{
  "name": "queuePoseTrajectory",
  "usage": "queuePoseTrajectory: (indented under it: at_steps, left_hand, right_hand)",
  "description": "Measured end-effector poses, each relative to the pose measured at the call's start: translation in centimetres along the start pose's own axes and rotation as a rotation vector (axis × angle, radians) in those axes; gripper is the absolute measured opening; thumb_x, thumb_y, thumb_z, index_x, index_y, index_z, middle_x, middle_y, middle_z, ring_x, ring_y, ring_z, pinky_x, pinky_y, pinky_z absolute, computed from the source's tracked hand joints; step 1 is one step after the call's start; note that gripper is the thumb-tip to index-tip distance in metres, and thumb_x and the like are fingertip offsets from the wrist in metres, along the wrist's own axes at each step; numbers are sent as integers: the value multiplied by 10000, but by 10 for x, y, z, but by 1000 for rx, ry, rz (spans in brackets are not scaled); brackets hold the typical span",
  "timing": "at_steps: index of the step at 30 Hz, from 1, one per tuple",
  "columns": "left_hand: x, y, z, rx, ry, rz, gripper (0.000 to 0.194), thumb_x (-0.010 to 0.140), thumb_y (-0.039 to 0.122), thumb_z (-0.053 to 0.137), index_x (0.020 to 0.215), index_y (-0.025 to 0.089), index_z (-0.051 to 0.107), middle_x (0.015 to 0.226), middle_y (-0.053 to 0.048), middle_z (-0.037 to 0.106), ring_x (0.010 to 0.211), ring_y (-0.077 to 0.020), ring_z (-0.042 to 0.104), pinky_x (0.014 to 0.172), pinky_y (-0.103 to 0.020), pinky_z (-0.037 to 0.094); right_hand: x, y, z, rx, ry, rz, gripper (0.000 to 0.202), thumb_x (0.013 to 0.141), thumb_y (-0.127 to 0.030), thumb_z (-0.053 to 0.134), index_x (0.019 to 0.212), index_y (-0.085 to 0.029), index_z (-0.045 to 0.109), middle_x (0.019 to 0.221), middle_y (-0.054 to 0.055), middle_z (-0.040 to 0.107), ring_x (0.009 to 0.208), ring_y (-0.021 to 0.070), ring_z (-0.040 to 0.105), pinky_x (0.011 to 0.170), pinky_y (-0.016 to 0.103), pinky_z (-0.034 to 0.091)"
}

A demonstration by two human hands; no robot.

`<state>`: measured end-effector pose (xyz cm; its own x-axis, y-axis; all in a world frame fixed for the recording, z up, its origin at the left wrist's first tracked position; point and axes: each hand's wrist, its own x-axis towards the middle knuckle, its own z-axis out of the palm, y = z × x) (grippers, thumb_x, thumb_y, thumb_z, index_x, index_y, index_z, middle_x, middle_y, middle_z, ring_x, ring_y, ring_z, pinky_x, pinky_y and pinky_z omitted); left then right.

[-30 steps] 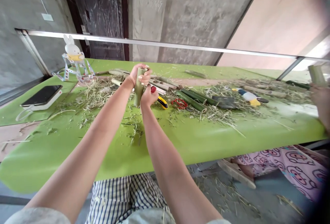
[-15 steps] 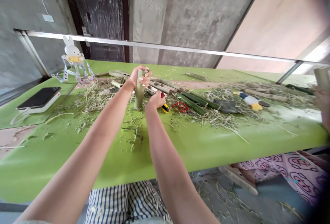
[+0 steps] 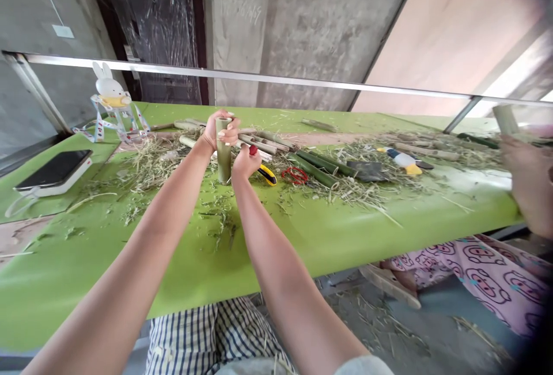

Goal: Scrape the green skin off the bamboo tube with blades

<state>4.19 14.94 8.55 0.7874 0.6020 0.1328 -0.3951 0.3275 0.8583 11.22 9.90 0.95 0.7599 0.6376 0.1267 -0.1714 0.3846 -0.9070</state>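
The left hand (image 3: pixel 216 133) has its fingers (image 3: pixel 231 131) wrapped around the top of a bamboo tube (image 3: pixel 223 153), which stands upright with its lower end on the green worktop (image 3: pixel 328 237); the tube's open top faces up, and whether anything is inside cannot be told; the right hand (image 3: pixel 245 163) is curled closed against the tube's lower half at about 3 o'clock from it, with a red-tipped tool (image 3: pixel 253 150) poking out of the fist (what kind of tool is too small to tell); a yellow utility knife (image 3: pixel 266 174) lies just beside that hand, and a red loop (image 3: pixel 294 175) rests further along at 3 o'clock; more bamboo pieces (image 3: pixel 315 166) and dry shavings (image 3: pixel 151 162) crowd the far half of the worktop; a phone (image 3: pixel 52 170) sits near the left edge at 9 o'clock, a rabbit figure (image 3: pixel 108 90) at 10 o'clock; the near strip toward the front edge holds only scattered scraps; another person's hand (image 3: pixel 525 182) reaches in at the right edge.
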Motion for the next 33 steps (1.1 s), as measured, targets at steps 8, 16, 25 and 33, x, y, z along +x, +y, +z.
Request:
queuePoseTrajectory:
  at_steps: [8,16,25,33]
  left_hand:
    - [-1,-2,2,-10,-19,23,383,787,352,295,433,213,342,252,53,227,169,-81,200,263,-215,223]
    - [-3,-2,7,-38,84,34,405,808,354,266,442,210,359,252,50,230,173,-84,201,255,-215,217]
    - [-6,-3,9,0,12,38,409,797,347,293,444,185,418,273,27,289,196,-84,253,280,-218,255]
    - [-10,-5,7,4,13,57,380,790,331,302,476,174,448,290,10,325,225,-100,308,297,-218,304]
  right_hand:
    - [-6,-1,0,-94,-73,-59,115,704,-226,440,593,-197,453,556,-34,480,548,115,395,559,232,360]
    - [-5,7,1,-149,-69,-75,99,682,-234,467,590,-200,451,566,-33,500,554,122,401,590,240,356]
    - [20,23,-3,-136,37,79,129,701,-226,436,576,-196,439,526,-39,418,510,113,345,504,246,356]
    - [24,18,-3,-66,41,97,137,736,-216,405,618,-199,471,490,-40,397,478,127,405,467,252,371]
